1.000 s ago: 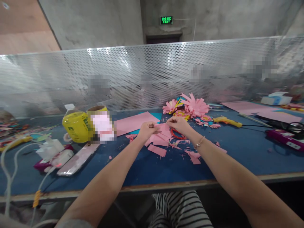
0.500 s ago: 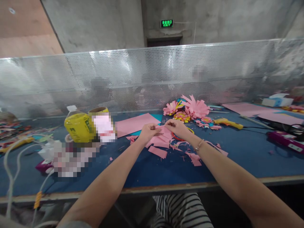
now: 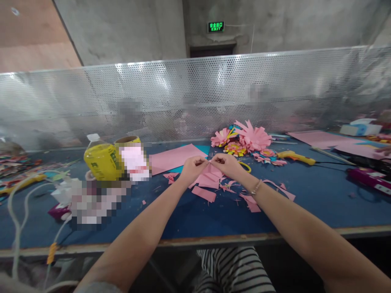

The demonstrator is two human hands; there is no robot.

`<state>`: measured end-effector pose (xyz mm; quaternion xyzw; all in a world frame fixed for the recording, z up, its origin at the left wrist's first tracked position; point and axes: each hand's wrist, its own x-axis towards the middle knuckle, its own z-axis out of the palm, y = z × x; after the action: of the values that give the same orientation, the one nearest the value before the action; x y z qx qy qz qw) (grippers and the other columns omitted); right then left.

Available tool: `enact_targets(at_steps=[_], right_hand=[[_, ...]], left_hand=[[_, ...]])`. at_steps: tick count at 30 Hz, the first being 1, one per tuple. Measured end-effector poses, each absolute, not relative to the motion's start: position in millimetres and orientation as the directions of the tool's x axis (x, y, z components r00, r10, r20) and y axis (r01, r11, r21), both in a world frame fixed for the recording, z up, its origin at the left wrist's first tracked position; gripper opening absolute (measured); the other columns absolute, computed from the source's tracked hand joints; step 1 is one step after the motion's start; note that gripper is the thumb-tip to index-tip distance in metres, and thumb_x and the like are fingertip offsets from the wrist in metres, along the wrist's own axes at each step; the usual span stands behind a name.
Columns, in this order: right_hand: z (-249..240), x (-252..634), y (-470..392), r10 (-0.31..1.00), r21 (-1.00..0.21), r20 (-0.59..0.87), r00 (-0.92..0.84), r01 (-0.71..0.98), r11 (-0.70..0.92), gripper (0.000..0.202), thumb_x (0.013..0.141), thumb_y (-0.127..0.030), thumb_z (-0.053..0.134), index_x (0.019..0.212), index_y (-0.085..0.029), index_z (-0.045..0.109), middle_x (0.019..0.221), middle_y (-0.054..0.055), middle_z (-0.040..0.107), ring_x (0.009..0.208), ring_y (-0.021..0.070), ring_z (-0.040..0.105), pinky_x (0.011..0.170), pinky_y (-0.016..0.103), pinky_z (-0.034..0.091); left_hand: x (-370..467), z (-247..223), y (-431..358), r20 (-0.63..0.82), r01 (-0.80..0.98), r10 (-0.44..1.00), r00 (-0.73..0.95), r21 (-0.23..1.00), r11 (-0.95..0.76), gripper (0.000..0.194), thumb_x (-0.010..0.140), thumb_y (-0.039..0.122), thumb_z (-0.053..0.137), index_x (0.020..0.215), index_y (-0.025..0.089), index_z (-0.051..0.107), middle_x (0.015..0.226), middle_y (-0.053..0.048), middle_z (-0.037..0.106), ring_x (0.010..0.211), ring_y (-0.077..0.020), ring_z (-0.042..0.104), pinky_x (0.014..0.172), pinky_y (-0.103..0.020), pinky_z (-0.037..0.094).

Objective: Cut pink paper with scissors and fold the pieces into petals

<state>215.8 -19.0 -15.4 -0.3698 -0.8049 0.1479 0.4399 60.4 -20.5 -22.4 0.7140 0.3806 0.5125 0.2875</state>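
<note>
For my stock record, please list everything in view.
Table: one, blue, foreground
Panel: one, silver, behind table
Exit sign: one, green, top
Bottle: one, yellow, left
Roll: one, yellow, beside bottle
Paper sheets: several, pink, blue, rear
Paper flowers: several, pink, yellow, blue, near panel
Scraps: many, mostly pink, centre
Tools: two, yellow, left, right
Power strips: two, purple, left, right
Cables: several, white, left
Tissue box: one, white-blue, right
Left hand: one, pinching pink paper
Right hand: one, beside left

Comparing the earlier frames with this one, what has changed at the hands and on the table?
The left hand and right hand have drawn together, fingertips now nearly meeting at the pink paper; neither visibly lets go. The paper flowers, yellow glue gun and bottle stayed put.
</note>
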Motion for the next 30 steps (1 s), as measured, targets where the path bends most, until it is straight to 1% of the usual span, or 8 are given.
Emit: enact_targets(at_steps=[5, 9, 14, 17, 20, 23, 27, 30], right_hand=[[-14, 223, -12, 0.755, -0.595, 0.578, -0.311, 0.472, 0.65, 0.013, 0.067, -0.025, 0.048, 0.062, -0.014, 0.054, 0.057, 0.0, 0.052, 0.054, 0.0095, 0.045, 0.052, 0.021, 0.034], [-13, 229, -6, 0.77, -0.634, 0.569, -0.29, 0.442, 0.635, 0.014, 0.066, -0.026, 0.049, 0.062, -0.014, 0.054, 0.056, -0.001, 0.05, 0.052, 0.0084, 0.042, 0.051, 0.021, 0.033], [-17, 237, 4, 0.804, -0.7, 0.56, -0.199, 0.405, 0.588, 0.012, 0.064, -0.025, 0.05, 0.06, -0.014, 0.052, 0.054, -0.003, 0.047, 0.05, 0.0076, 0.04, 0.049, 0.021, 0.032], [-19, 237, 6, 0.826, -0.743, 0.538, -0.165, 0.37, 0.558, 0.011, 0.064, -0.025, 0.05, 0.06, -0.015, 0.052, 0.053, -0.003, 0.046, 0.049, 0.0072, 0.04, 0.048, 0.021, 0.032], [-21, 231, 3, 0.829, -0.759, 0.523, -0.199, 0.334, 0.559, 0.012, 0.064, -0.026, 0.051, 0.061, -0.015, 0.053, 0.052, -0.003, 0.046, 0.048, 0.0068, 0.04, 0.048, 0.02, 0.032], [-22, 223, -3, 0.831, -0.768, 0.497, -0.248, 0.321, 0.555, 0.013, 0.064, -0.026, 0.052, 0.059, -0.014, 0.054, 0.051, -0.003, 0.048, 0.047, 0.0069, 0.042, 0.047, 0.02, 0.034], [-21, 220, -5, 0.864, -0.826, 0.427, -0.267, 0.272, 0.493, 0.016, 0.063, -0.029, 0.055, 0.061, -0.013, 0.057, 0.049, -0.002, 0.049, 0.045, 0.0068, 0.043, 0.044, 0.02, 0.036], [-20, 223, -4, 0.878, -0.859, 0.39, -0.276, 0.236, 0.455, 0.017, 0.066, -0.028, 0.054, 0.071, -0.013, 0.061, 0.051, -0.001, 0.051, 0.044, 0.007, 0.045, 0.045, 0.021, 0.039]], left_hand=[[55, -19, -21, 0.503, 0.314, 0.844, 0.183, 0.784, -0.535, 0.014, 0.066, 0.026, 0.05, 0.063, 0.014, 0.056, 0.059, 0.0, 0.055, 0.056, -0.0094, 0.049, 0.055, -0.021, 0.038], [51, -18, -16, 0.477, 0.261, 0.861, 0.177, 0.82, -0.509, 0.015, 0.067, 0.025, 0.048, 0.06, 0.013, 0.054, 0.054, 0.0, 0.053, 0.052, -0.0091, 0.05, 0.054, -0.022, 0.041], [49, -22, -9, 0.412, 0.169, 0.91, 0.046, 0.895, -0.413, 0.015, 0.066, 0.027, 0.05, 0.062, 0.013, 0.054, 0.058, -0.003, 0.058, 0.056, -0.011, 0.055, 0.059, -0.026, 0.046], [52, -24, -8, 0.408, 0.137, 0.912, 0.052, 0.901, -0.411, 0.015, 0.066, 0.027, 0.052, 0.064, 0.012, 0.055, 0.06, -0.003, 0.058, 0.058, -0.0108, 0.055, 0.06, -0.026, 0.047], [57, -25, -12, 0.394, 0.116, 0.914, 0.095, 0.908, -0.403, 0.019, 0.063, 0.03, 0.056, 0.07, 0.013, 0.057, 0.064, -0.001, 0.056, 0.059, -0.0104, 0.054, 0.057, -0.025, 0.047], [59, -24, -17, 0.421, 0.136, 0.896, 0.144, 0.888, -0.439, 0.02, 0.064, 0.033, 0.054, 0.064, 0.012, 0.057, 0.058, 0.0, 0.051, 0.055, -0.0089, 0.049, 0.053, -0.022, 0.047], [57, -22, -19, 0.416, 0.125, 0.9, 0.13, 0.894, -0.431, 0.021, 0.062, 0.032, 0.056, 0.056, 0.013, 0.055, 0.053, 0.001, 0.045, 0.052, -0.0078, 0.044, 0.052, -0.023, 0.047], [55, -21, -17, 0.374, 0.061, 0.919, 0.123, 0.922, -0.383, 0.021, 0.06, 0.033, 0.057, 0.054, 0.013, 0.054, 0.054, 0.002, 0.043, 0.052, -0.0075, 0.044, 0.053, -0.025, 0.049]])
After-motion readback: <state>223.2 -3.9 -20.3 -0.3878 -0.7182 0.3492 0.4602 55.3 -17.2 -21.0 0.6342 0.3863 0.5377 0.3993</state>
